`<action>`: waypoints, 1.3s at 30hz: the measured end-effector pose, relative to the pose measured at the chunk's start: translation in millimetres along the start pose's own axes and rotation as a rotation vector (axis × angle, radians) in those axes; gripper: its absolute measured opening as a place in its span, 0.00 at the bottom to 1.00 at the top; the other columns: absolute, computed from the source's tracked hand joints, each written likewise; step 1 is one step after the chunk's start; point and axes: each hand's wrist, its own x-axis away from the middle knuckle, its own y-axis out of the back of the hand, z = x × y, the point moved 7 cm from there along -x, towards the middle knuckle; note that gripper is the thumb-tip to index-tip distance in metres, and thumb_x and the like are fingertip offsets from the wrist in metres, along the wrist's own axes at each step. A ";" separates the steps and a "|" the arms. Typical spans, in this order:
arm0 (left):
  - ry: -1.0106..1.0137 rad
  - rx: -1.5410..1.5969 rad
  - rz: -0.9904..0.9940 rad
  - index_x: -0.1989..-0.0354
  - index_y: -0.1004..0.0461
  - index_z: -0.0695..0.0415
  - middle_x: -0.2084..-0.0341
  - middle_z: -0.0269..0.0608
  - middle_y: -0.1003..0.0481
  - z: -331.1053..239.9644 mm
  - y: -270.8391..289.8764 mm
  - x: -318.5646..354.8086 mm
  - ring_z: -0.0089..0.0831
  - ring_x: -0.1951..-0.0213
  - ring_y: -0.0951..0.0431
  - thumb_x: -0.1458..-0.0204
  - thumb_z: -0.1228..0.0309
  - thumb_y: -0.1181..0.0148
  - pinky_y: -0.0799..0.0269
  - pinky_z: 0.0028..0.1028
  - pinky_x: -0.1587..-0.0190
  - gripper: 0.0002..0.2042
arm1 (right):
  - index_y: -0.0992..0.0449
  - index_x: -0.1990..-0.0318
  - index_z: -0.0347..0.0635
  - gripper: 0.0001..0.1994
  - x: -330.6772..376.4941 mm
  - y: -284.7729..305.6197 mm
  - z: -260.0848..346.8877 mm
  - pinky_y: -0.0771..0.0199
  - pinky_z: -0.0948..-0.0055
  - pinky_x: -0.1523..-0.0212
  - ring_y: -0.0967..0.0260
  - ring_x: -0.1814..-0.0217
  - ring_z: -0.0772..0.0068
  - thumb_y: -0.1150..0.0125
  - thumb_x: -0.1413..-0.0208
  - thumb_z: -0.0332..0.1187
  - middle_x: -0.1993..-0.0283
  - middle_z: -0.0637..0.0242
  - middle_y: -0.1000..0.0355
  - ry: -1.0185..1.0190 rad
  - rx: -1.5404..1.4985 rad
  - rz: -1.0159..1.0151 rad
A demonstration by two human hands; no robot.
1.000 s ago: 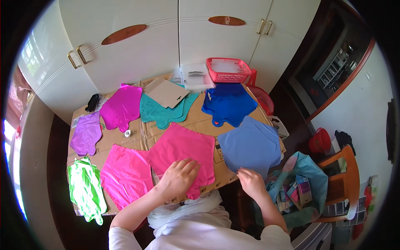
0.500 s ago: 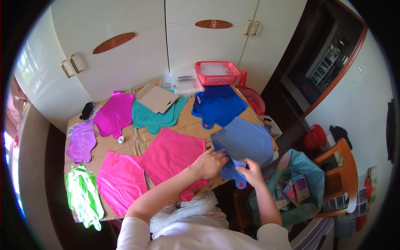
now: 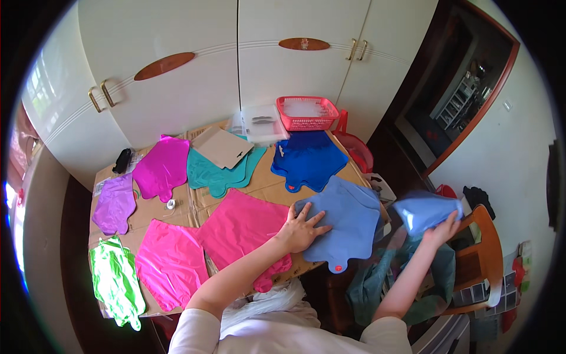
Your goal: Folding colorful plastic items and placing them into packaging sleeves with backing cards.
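Note:
My left hand (image 3: 300, 230) lies flat with spread fingers on the left side of a stack of light blue flat foil balloons (image 3: 349, 215), at the table's right edge. One more light blue foil balloon (image 3: 423, 207), blurred by motion, is pinched in my right hand (image 3: 441, 232), held out past the table to the right. Beneath that hand is a green-blue sack (image 3: 433, 268), largely covered by my forearm. Beside my left wrist lie bright pink foil balloons (image 3: 247, 221), and dark blue ones (image 3: 309, 162) lie farther back.
Cardboard (image 3: 197, 209) covers the table. More flat balloons lie on it: pink, magenta (image 3: 160, 168), purple (image 3: 115, 203), green (image 3: 118, 280) and teal (image 3: 203, 174). A red basket (image 3: 306, 123) stands at the back. A wooden chair (image 3: 486, 259) is right of the sack.
My right hand has lifted a light blue balloon off the stack and swung it right, over the sack. My left hand has flattened and spread on the stack.

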 end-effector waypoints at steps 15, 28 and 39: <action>0.310 0.175 -0.309 0.51 0.29 0.50 0.54 0.43 0.28 77.5 48.3 16.3 0.45 0.51 0.26 0.48 0.70 0.51 0.32 0.50 0.51 0.15 | 0.23 0.76 0.41 0.10 256.2 -286.9 -204.3 0.25 0.57 0.63 0.27 0.64 0.55 0.46 0.50 0.34 0.65 0.59 0.28 0.801 1.124 1.448; 0.637 0.285 -0.324 0.64 0.22 0.52 0.63 0.46 0.27 217.3 59.6 16.8 0.45 0.62 0.22 0.48 0.65 0.46 0.25 0.40 0.59 0.09 | 0.25 0.82 0.46 0.05 294.9 -282.1 -200.3 0.30 0.66 0.69 0.30 0.67 0.68 0.42 0.59 0.31 0.75 0.71 0.32 1.223 0.977 1.388; 0.613 0.232 -0.253 0.66 0.20 0.49 0.55 0.40 0.29 230.4 26.6 -80.5 0.42 0.52 0.27 0.55 0.63 0.38 0.27 0.37 0.52 0.09 | 0.22 0.80 0.49 0.05 270.0 -266.4 -193.3 0.31 0.65 0.70 0.29 0.68 0.68 0.33 0.60 0.36 0.76 0.71 0.32 0.932 0.955 1.304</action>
